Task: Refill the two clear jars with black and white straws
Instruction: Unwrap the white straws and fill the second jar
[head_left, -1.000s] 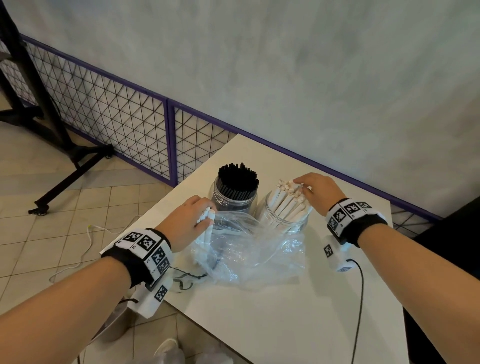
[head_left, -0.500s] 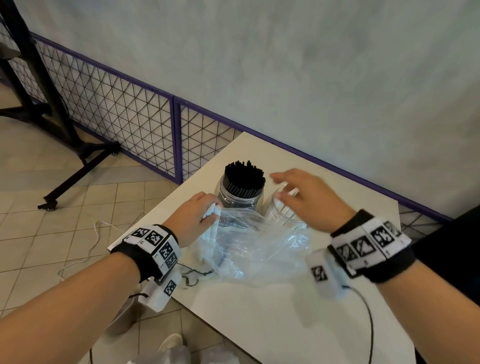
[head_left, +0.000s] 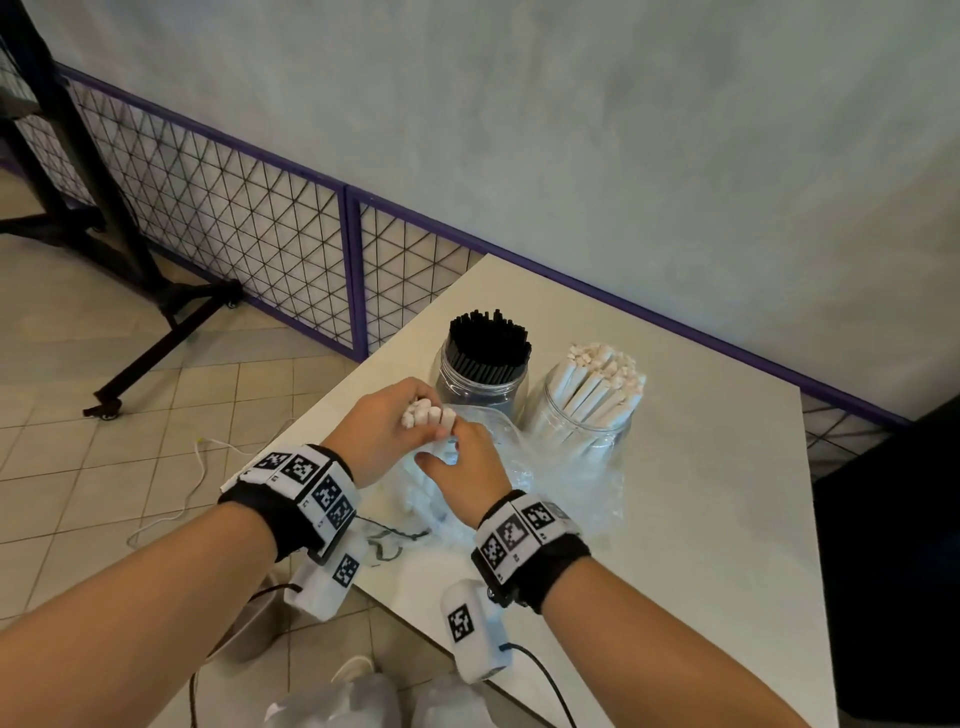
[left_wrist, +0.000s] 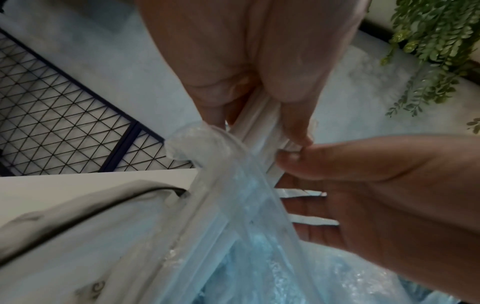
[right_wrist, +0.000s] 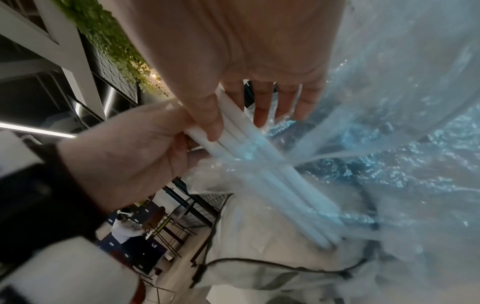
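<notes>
Here the left hand (head_left: 382, 431) grips a small bundle of white straws (head_left: 428, 415) above the clear plastic bag (head_left: 524, 467) on the table (head_left: 701, 519). The right hand (head_left: 467, 478) pinches the same bundle, touching the left. At 1 o'clock stand the black-straw jar (head_left: 480, 382) and, beside it, the white-straw jar (head_left: 582, 426).
</notes>
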